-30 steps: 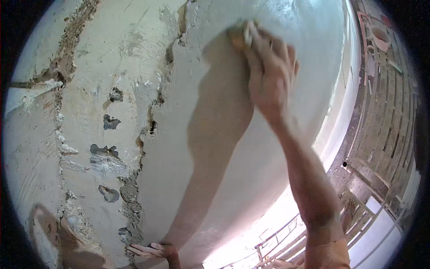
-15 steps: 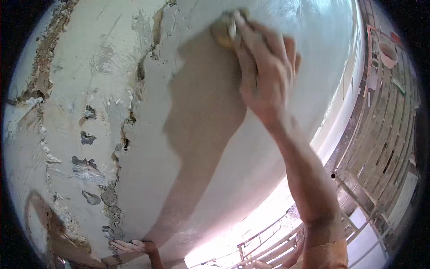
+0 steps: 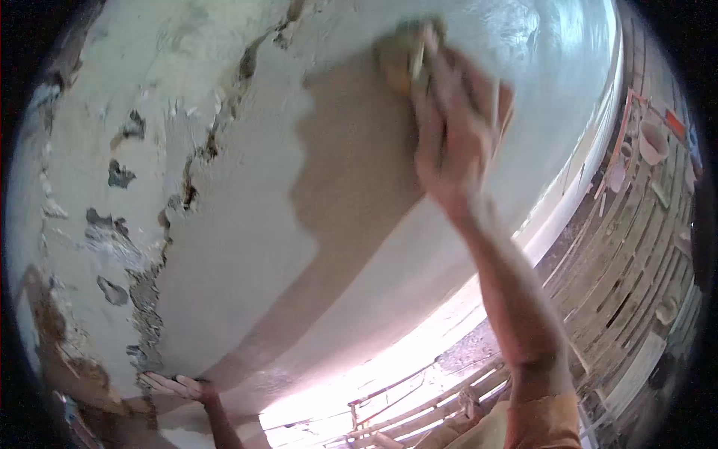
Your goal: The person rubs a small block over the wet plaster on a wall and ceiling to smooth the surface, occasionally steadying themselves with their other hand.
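My right hand (image 3: 460,123) is raised against a smooth grey plastered wall (image 3: 247,292), its fingers closed round a yellowish sponge-like pad (image 3: 404,63) pressed to the surface. Motion smears the pad, so its exact shape is unclear. Low on the left, my left hand (image 3: 176,385) lies against the wall beside the rough plaster edge, its fingers stretched out and holding nothing. A dark shadow of the arm and hand falls across the plaster.
Rough, chipped older wall (image 3: 90,247) with holes and a crack runs down the left. At the right are a slatted plank floor (image 3: 621,262), a pinkish bucket (image 3: 653,144) and a red-orange object (image 3: 674,123). Wooden rails (image 3: 389,396) cross the bottom.
My right hand and the pad appear slightly further right and lower. My left hand shows further left. The whole view has shifted and tilted, bringing more of the plank floor into sight.
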{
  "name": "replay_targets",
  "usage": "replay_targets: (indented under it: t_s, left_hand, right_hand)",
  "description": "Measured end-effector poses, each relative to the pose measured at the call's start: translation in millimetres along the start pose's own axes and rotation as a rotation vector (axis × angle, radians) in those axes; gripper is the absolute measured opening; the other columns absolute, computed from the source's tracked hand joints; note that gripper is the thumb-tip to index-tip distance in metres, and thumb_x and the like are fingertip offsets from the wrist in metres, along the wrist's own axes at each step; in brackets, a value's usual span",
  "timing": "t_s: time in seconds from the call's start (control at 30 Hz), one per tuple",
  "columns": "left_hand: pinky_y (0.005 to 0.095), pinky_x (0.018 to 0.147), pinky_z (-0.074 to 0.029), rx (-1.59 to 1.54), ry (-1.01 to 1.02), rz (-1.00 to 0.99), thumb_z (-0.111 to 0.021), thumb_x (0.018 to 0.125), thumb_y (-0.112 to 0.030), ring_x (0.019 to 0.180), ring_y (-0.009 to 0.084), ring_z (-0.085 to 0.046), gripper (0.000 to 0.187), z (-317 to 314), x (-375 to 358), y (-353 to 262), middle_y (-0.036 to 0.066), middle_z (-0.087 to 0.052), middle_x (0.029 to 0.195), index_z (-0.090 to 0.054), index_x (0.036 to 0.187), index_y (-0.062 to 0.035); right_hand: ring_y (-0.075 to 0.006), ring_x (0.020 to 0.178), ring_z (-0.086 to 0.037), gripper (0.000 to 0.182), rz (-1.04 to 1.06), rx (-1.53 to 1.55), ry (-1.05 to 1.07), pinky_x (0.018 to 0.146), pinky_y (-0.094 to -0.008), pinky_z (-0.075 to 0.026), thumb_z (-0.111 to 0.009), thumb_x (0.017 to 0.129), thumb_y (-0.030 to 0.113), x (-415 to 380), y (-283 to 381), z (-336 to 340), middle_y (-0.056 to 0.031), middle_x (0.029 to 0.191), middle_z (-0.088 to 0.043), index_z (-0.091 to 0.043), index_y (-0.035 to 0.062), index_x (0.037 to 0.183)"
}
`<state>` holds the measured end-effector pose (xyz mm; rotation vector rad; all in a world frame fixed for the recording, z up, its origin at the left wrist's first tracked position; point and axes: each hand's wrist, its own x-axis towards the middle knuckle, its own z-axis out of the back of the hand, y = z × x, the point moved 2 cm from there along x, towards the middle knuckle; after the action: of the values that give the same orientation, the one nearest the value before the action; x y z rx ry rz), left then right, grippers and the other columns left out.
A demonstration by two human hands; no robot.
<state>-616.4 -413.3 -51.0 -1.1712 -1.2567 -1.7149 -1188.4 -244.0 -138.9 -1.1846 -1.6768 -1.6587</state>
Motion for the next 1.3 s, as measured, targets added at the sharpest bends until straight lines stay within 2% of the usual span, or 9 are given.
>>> replay_targets:
  t_s: [0.17,0.33,0.4,0.5,0.73,0.77,0.83,1.2,1.3]
  left_hand:
    - [0.0583,0.125,-0.013,-0.036,-0.027,-0.087,-0.030,0.110,-0.047,0.154,0.0429,-0.024,0.071,5.7,2.6,-9.8,0.026,-0.027,0.166,-0.030,0.159,0.0039]
    - [0.0553,0.125,-0.018,-0.052,-0.104,-0.146,-0.035,0.111,-0.039,0.152,0.0424,-0.029,0.064,1.0,4.0,-9.5,0.026,-0.029,0.165,-0.034,0.158,0.0037]
    - [0.0532,0.125,-0.020,-0.099,-0.134,-0.171,-0.035,0.111,-0.038,0.151,0.0414,-0.032,0.062,-5.8,-2.2,1.1,0.026,-0.031,0.164,-0.036,0.157,0.0035]
    - [0.0520,0.124,-0.022,-0.105,-0.168,-0.162,-0.036,0.111,-0.037,0.151,0.0390,-0.033,0.061,-9.6,-2.6,9.4,0.024,-0.034,0.163,-0.036,0.157,0.0032]
    - [0.0496,0.125,-0.023,0.004,-0.191,-0.245,-0.033,0.112,-0.030,0.152,0.0342,-0.033,0.055,-10.5,-1.5,29.0,0.018,-0.037,0.164,-0.037,0.158,-0.0011]
    - [0.0492,0.125,-0.023,0.018,-0.201,-0.248,-0.033,0.112,-0.030,0.152,0.0338,-0.033,0.055,-12.9,-1.4,30.8,0.017,-0.036,0.164,-0.037,0.158,-0.0021]
    - [0.0484,0.126,-0.022,0.047,-0.214,-0.242,-0.033,0.112,-0.030,0.153,0.0328,-0.032,0.054,-18.2,-1.3,32.8,0.016,-0.035,0.165,-0.036,0.159,-0.0041]
    - [0.0450,0.129,-0.018,0.239,-0.285,-0.171,-0.032,0.113,-0.031,0.156,0.0281,-0.026,0.052,-35.7,-2.6,40.9,0.009,-0.029,0.169,-0.032,0.163,-0.0137]
    - [0.0452,0.129,-0.017,0.239,-0.285,-0.216,-0.031,0.113,-0.032,0.156,0.0273,-0.026,0.052,-24.4,0.7,33.5,0.007,-0.031,0.168,-0.033,0.162,-0.0151]
  right_hand:
    - [-0.0288,0.117,-0.058,0.040,0.163,0.045,0.104,0.104,-0.0424,-0.038,-0.063,0.098,0.014,-98.9,-32.4,15.2,-0.0164,0.128,-0.068,-0.066,-0.0001,0.135]
    - [-0.0325,0.107,-0.059,0.040,0.342,0.026,-0.242,0.102,-0.0429,-0.038,-0.065,0.095,0.017,16.7,-64.9,-18.6,-0.0149,0.126,-0.067,-0.069,0.0056,0.134]
    - [-0.0304,0.121,-0.059,0.035,0.229,0.034,-0.109,0.105,-0.0414,-0.038,-0.063,0.098,0.013,44.0,-42.2,-17.8,-0.0150,0.128,-0.069,-0.068,0.0001,0.130]
    - [-0.0322,0.108,-0.058,0.041,0.415,0.165,-0.262,0.102,-0.0429,-0.038,-0.065,0.095,0.016,7.9,-36.4,-26.1,-0.0130,0.123,-0.068,-0.069,0.0058,0.134]
    - [-0.0283,0.117,-0.059,0.042,0.432,0.087,-0.040,0.105,-0.0442,-0.037,-0.061,0.096,0.018,-98.7,-76.4,5.1,-0.0142,0.129,-0.068,-0.068,0.0053,0.135]
    - [-0.0329,0.119,-0.058,0.036,0.474,0.087,-0.084,0.106,-0.0433,-0.036,-0.062,0.097,0.011,-80.0,-79.1,-0.5,-0.0184,0.130,-0.067,-0.067,-0.0046,0.129]
    - [-0.0344,0.116,-0.059,0.033,0.496,0.115,-0.253,0.106,-0.0453,-0.037,-0.062,0.098,0.021,-24.8,-65.6,-14.1,-0.0172,0.124,-0.068,-0.069,0.0028,0.125]
    - [-0.0253,0.123,-0.056,0.041,0.455,0.096,0.004,0.106,-0.0423,-0.038,-0.053,0.103,0.022,-161.1,-80.2,5.3,-0.0096,0.138,-0.064,-0.065,0.0081,0.140]
    - [-0.0244,0.121,-0.056,0.041,0.523,0.131,-0.106,0.105,-0.0424,-0.038,-0.054,0.103,0.023,-136.8,-93.3,-4.5,-0.0097,0.136,-0.065,-0.065,0.0077,0.140]
